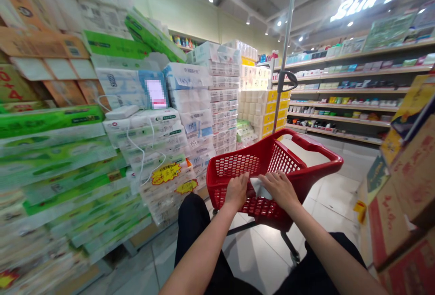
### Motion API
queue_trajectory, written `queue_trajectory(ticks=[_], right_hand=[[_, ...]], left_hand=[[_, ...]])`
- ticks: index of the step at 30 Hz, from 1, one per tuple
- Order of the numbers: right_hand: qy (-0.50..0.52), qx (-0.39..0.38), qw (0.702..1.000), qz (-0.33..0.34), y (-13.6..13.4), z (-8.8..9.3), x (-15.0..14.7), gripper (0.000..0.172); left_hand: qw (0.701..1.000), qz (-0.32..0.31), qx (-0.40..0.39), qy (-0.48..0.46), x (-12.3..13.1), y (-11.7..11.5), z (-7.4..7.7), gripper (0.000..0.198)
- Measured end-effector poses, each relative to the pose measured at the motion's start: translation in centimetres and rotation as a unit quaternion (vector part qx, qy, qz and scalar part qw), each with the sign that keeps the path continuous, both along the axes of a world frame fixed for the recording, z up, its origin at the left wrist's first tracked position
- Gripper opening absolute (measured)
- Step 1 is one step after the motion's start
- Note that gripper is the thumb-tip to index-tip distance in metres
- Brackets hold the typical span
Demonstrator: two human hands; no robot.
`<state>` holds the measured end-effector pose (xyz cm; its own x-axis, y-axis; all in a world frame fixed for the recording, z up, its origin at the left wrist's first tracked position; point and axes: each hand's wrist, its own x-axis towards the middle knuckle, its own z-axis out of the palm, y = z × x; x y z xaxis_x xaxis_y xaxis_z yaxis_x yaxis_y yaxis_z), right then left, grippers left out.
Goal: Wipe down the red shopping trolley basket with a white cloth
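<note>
A red plastic shopping cart (244, 161) on dark legs stands right in front of me, with its handle at the far side. My left hand (238, 191) is closed over the near rim of its basket. Beside it, my right hand (279, 188) bends its fingers over the same rim. A flat whitish piece (259, 189) shows between the hands, partly under my right fingers; whether it is a loose sheet or a panel on the cart I cannot tell. My knees are on either side, below the basket.
Tall stacks of tissue packs (74, 150) line the left, with yellow price tags (166, 174), a white cable and a blurred screen (156, 93). A metal pole (283, 59) rises behind the cart. Cardboard boxes (401, 213) edge the right; stocked shelves (343, 91) stand behind.
</note>
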<state>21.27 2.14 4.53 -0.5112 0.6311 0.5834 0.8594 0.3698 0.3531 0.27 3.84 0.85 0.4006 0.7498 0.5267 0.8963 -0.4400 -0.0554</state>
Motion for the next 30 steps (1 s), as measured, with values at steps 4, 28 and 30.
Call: queue_trajectory(ticks=[4, 28, 30], right_hand=[[0.008, 0.036, 0.999, -0.015, -0.8, 1.7, 5.5, 0.028], [0.027, -0.006, 1.000, -0.004, 0.2, -1.9, -4.6, 0.033], [0.013, -0.004, 1.000, 0.019, 0.0, -1.1, -2.8, 0.032]], left_hand=[[1.000, 0.003, -0.012, -0.007, 0.1, -0.1, 0.2, 0.073], [0.999, 0.026, 0.029, 0.009, 0.3, 0.4, -0.6, 0.055], [1.000, 0.020, 0.021, 0.006, 0.2, 0.3, -0.5, 0.054]])
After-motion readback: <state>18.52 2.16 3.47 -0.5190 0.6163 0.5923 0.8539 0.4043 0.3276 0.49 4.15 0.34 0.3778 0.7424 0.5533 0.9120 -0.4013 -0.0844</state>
